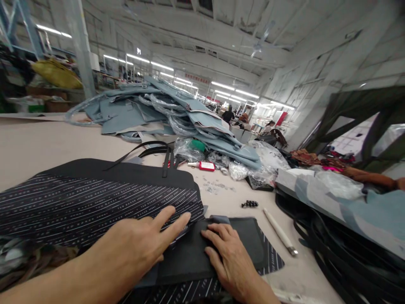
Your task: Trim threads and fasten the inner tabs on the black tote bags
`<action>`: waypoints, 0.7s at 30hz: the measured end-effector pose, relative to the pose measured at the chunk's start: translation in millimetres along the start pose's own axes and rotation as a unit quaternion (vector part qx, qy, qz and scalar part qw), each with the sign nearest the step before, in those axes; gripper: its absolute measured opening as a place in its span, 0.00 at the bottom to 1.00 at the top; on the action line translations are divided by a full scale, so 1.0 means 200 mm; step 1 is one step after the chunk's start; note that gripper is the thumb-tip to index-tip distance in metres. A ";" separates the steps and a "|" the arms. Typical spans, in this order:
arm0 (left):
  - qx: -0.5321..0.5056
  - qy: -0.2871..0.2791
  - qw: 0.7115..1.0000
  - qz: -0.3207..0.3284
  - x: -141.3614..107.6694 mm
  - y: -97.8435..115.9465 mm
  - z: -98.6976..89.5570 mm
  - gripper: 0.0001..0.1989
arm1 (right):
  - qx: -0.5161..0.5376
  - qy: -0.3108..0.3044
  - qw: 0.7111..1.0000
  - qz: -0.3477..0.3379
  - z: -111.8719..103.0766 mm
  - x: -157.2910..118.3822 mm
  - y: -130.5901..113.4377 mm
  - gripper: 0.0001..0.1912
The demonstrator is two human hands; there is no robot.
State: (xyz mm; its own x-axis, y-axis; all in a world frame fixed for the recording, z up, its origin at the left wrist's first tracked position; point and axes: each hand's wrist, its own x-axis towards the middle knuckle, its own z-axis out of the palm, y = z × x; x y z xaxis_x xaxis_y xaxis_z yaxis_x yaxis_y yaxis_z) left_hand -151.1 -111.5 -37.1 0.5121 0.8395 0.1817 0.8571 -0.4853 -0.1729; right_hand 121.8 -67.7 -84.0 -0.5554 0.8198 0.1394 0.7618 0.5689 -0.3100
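Observation:
A dark panel with a striped, lettered lining (104, 198) and a black border spreads over the left of the table. My left hand (148, 238) is over its lower right part, index and middle fingers stretched out, holding nothing. To the right, my right hand (226, 253) lies with spread fingers on a flat black piece (247, 236), which rests on more striped lining. Black straps (158, 150) rise behind the panel's border. Whether my left fingertips touch the lining is unclear.
Blue-grey pieces (152, 109) are heaped at the back. A red-labelled bottle (206, 166), small clear discs (218, 185), a black clustered item (249, 204) and a pale pen-like tool (280, 232) lie on the table (34, 143). Black straps (335, 249) pile at right. People (228, 115) are far behind.

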 end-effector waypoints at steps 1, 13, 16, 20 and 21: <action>0.027 -0.010 1.000 0.009 0.07 0.00 0.01 0.34 | -0.002 -0.006 1.000 0.001 -0.01 0.00 0.00 0.19; 0.038 0.049 0.998 -0.032 0.13 -0.43 0.23 0.26 | -0.022 -0.113 0.988 -0.105 -0.05 -0.14 0.11 0.31; 0.011 0.001 0.999 -0.050 0.11 -0.48 0.22 0.30 | -0.049 -0.112 0.986 -0.117 -0.04 -0.14 0.10 0.27; -0.069 -0.103 0.991 -0.039 0.13 -0.47 0.03 0.37 | -0.073 -0.100 0.984 -0.126 -0.05 -0.14 0.08 0.20; -0.090 -0.114 0.989 -0.031 0.14 -0.45 -0.03 0.37 | -0.077 -0.093 0.985 -0.127 -0.04 -0.14 0.08 0.19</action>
State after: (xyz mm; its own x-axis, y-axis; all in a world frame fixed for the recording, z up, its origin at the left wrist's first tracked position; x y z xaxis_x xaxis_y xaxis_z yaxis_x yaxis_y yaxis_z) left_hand -213.0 -46.1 -9.7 0.4490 0.8926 -0.0406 0.8935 -0.4490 0.0105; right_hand 152.4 -80.2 -84.8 -0.7747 0.6322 0.0141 0.6247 0.7685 -0.1389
